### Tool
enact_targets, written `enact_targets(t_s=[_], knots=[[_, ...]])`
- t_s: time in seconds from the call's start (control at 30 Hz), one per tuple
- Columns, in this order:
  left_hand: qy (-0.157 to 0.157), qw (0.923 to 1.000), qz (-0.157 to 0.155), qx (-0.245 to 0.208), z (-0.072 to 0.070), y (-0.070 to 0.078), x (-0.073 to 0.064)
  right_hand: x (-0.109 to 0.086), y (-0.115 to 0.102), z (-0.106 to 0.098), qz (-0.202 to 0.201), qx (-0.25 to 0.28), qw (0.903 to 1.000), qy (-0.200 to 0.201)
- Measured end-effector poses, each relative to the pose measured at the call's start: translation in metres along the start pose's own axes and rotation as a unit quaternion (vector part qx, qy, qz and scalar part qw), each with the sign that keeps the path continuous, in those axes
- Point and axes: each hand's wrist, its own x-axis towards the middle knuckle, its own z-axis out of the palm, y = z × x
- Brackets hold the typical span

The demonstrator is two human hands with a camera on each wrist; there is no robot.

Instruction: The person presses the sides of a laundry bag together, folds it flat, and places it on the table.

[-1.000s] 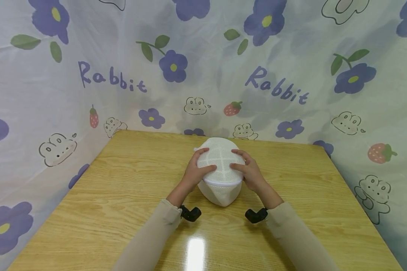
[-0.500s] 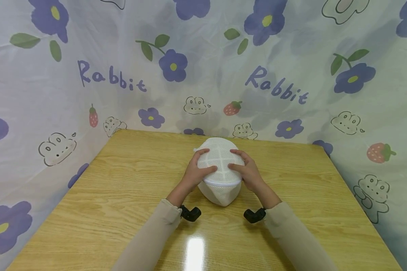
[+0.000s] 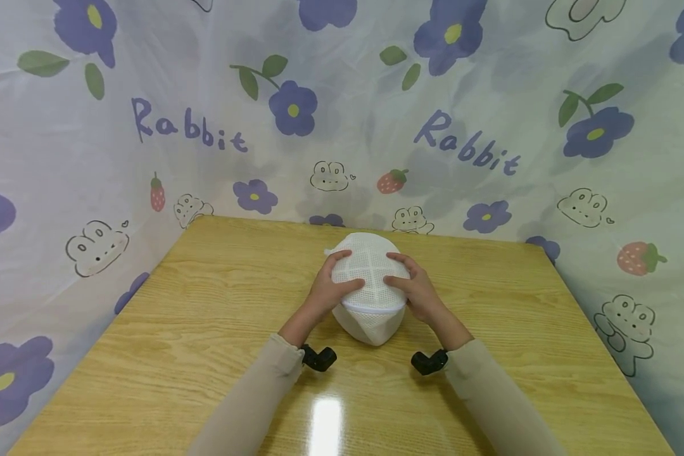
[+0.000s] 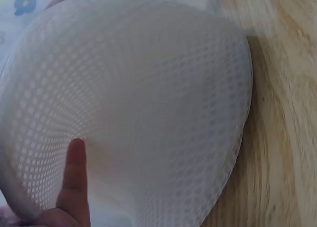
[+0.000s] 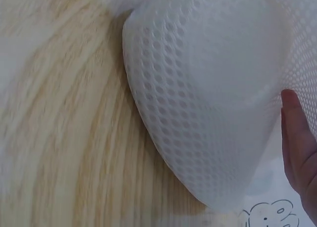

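Note:
A white mesh laundry bag (image 3: 369, 256), rounded on top and narrowing to a point at the near end, stands near the middle of the wooden table. A pale zip band crosses its front. My left hand (image 3: 327, 286) grips its left side, thumb on the front and fingers wrapping the edge. On the opposite side my right hand (image 3: 423, 288) holds it the same way. Close up in the left wrist view, a thumb (image 4: 75, 170) presses into the mesh (image 4: 173, 103). The right wrist view shows the honeycomb mesh (image 5: 163, 83) and a thumb (image 5: 297, 138) denting it.
The wood-grain table (image 3: 216, 316) reaches back to a white cloth backdrop (image 3: 353, 95) printed with purple flowers, rabbits and lettering. Cloth also hangs at both sides. Black wrist devices (image 3: 319, 359) sit below the hands. A bright light reflection lies on the near tabletop.

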Motion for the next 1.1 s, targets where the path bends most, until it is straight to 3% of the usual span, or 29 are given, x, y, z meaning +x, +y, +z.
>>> enact_targets(t_s=[0.13, 0.37, 0.5, 0.63, 0.73, 0.9, 1.03, 1.1], knots=[[-0.005, 0.9994, 0.009, 0.033, -0.003, 0.004, -0.002, 0.0, 0.0, -0.006, -0.004, -0.024, 0.9997, -0.008], [0.008, 0.9944, 0.021, 0.103, -0.009, 0.007, -0.004, -0.001, -0.005, -0.012, -0.063, -0.128, 0.9898, 0.003], [0.016, 0.9833, 0.032, 0.179, -0.012, 0.008, -0.008, -0.003, -0.008, -0.018, -0.082, -0.193, 0.9777, 0.02], [0.033, 0.9682, 0.035, 0.246, -0.016, 0.013, -0.012, -0.006, -0.01, -0.024, -0.111, -0.257, 0.9593, 0.033], [0.05, 0.9555, 0.038, 0.288, -0.019, 0.017, -0.016, -0.007, -0.012, -0.028, -0.167, -0.325, 0.9298, 0.041], [0.064, 0.9318, 0.066, 0.351, -0.023, 0.021, -0.02, -0.011, -0.015, -0.031, -0.24, -0.45, 0.8583, 0.055], [0.049, 0.9086, 0.116, 0.398, -0.023, 0.023, -0.019, -0.016, -0.019, -0.03, -0.253, -0.506, 0.8235, 0.044], [0.034, 0.8923, 0.139, 0.428, -0.022, 0.024, -0.019, -0.017, -0.02, -0.028, -0.256, -0.526, 0.8101, 0.035]])
